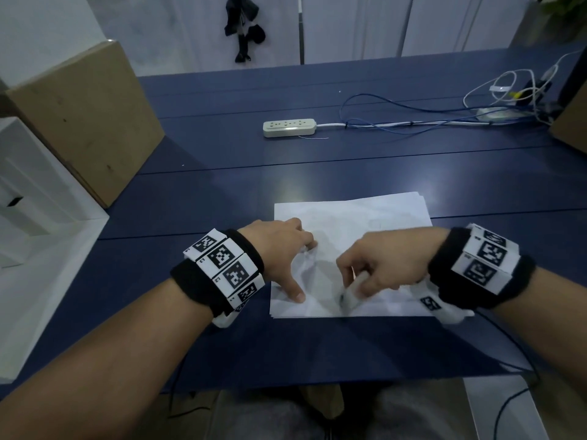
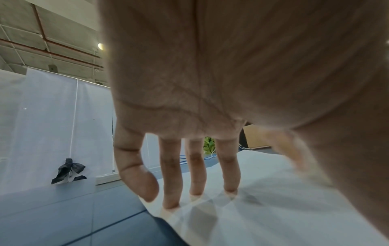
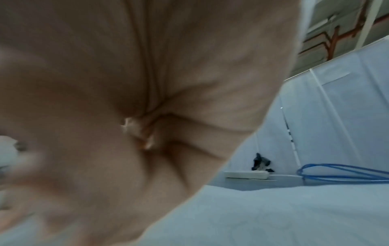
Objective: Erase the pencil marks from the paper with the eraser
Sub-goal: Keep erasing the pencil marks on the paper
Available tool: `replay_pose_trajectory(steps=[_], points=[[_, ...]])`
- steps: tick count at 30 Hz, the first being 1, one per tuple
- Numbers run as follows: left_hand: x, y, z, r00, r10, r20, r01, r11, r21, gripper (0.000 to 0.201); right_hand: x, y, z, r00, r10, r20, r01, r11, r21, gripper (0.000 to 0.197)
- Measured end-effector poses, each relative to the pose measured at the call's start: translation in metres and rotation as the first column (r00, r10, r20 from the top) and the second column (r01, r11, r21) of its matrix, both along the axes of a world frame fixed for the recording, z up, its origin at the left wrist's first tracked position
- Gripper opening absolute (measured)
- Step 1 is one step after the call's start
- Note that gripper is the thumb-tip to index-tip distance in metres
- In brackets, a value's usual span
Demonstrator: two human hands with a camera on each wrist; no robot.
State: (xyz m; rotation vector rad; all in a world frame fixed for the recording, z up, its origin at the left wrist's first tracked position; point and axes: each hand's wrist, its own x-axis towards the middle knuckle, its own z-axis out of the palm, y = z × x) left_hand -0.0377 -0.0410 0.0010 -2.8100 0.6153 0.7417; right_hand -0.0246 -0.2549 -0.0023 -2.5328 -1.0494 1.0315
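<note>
A white sheet of paper (image 1: 365, 217) lies on the blue table (image 1: 222, 192) in front of me. My left hand (image 1: 286, 258) presses its spread fingertips (image 2: 230, 191) and thumb down on the sheet's left part, holding it flat. My right hand (image 1: 365, 274) grips a white eraser (image 1: 349, 290) with a dark, smudged tip that touches the paper near its front edge. In the right wrist view the curled fingers (image 3: 147, 133) fill the frame and the eraser (image 3: 8, 149) shows blurred at the left edge. Pencil marks are too faint to make out.
A white power strip (image 1: 289, 127) lies farther back, with blue and white cables (image 1: 444, 119) trailing right. A cardboard box (image 1: 85, 119) and a white box (image 1: 28, 201) stand at the left. Another brown box (image 1: 571, 122) sits at the far right.
</note>
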Motion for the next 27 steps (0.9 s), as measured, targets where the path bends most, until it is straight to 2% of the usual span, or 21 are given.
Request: replay_pose_trajectory(steps=[1,3,5,7,9,11,13,15,17,19,22,23,25,27], points=[[0.000,0.000,0.000,1.000,0.003,0.000,-0.003,1.000,0.000,0.099,0.008,0.001,-0.001,0.995,-0.042,0.092,0.041,0.999,0.016,0.008],[-0.001,-0.001,0.002,1.000,0.009,-0.002,-0.009,1.000,0.002,0.098,0.025,0.001,0.000,0.941,-0.155,0.301,0.146,0.988,0.053,0.019],[-0.002,-0.001,0.002,1.000,0.011,-0.002,-0.011,1.000,0.002,0.099,0.034,-0.002,-0.002,0.886,-0.220,0.409,0.199,0.975,0.095,0.027],[-0.001,0.000,0.001,1.000,0.011,0.001,-0.011,1.000,-0.005,0.100,0.026,-0.006,-0.003,0.915,-0.148,0.374,0.127,0.989,0.080,0.020],[0.000,0.001,0.000,1.000,0.011,-0.001,-0.011,1.000,-0.011,0.101,0.010,-0.005,-0.001,0.984,-0.045,0.174,0.040,0.999,0.031,0.010],[0.000,0.001,-0.001,1.000,0.006,0.001,-0.006,1.000,-0.008,0.101,0.002,-0.003,0.003,1.000,-0.006,0.025,0.006,1.000,-0.006,0.007],[0.000,0.000,-0.001,1.000,0.001,0.005,-0.001,1.000,-0.002,0.101,0.010,-0.001,0.004,0.992,-0.044,0.121,0.046,0.999,-0.014,0.008],[0.000,0.001,-0.001,1.000,0.008,0.004,-0.008,1.000,-0.008,0.099,0.024,-0.001,0.005,0.948,-0.123,0.294,0.128,0.992,0.001,0.018],[-0.001,0.001,0.000,1.000,0.012,0.002,-0.012,1.000,-0.010,0.099,0.029,-0.003,0.004,0.912,-0.181,0.369,0.173,0.983,0.054,0.024],[0.000,0.001,-0.001,1.000,0.011,0.004,-0.011,1.000,-0.008,0.100,0.020,-0.006,0.002,0.936,-0.133,0.327,0.118,0.991,0.065,0.022],[0.001,0.001,-0.002,1.000,0.008,-0.005,-0.008,1.000,-0.001,0.102,0.000,-0.005,0.002,0.995,-0.079,0.063,0.079,0.997,0.012,0.015],[0.001,0.001,-0.002,1.000,0.006,-0.006,-0.006,1.000,0.001,0.102,0.000,-0.004,0.003,0.995,-0.088,0.041,0.088,0.996,0.005,0.015],[0.001,0.000,-0.002,1.000,0.003,-0.002,-0.003,1.000,0.003,0.102,0.013,-0.003,0.003,0.979,-0.144,0.144,0.143,0.990,0.013,0.017],[0.001,0.000,-0.002,1.000,0.008,-0.002,-0.008,1.000,0.000,0.102,0.028,-0.003,0.003,0.926,-0.230,0.300,0.230,0.973,0.038,0.024]])
